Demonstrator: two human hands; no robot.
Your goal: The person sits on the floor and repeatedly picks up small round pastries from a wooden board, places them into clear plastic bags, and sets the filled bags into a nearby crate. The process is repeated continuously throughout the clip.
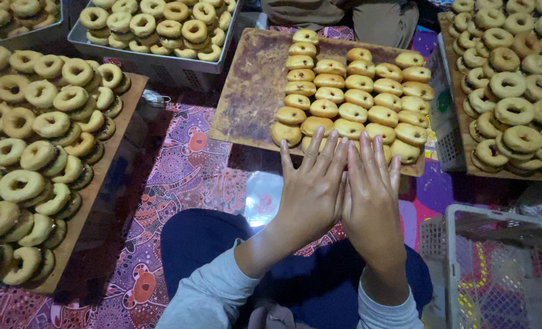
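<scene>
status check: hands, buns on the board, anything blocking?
Left hand and right hand flat, side by side, empty. Fingers at near buns on board. Nothing blocking.

No labels, signs or screens; only crumpled clear plastic bag (263, 201) on patterned mat, below wooden board

Golden oval buns (356, 97) are lying in close rows, touching one another, and are covering the right half of a worn brown board (249, 91); the nearest row is sitting at the board's front edge.
</scene>
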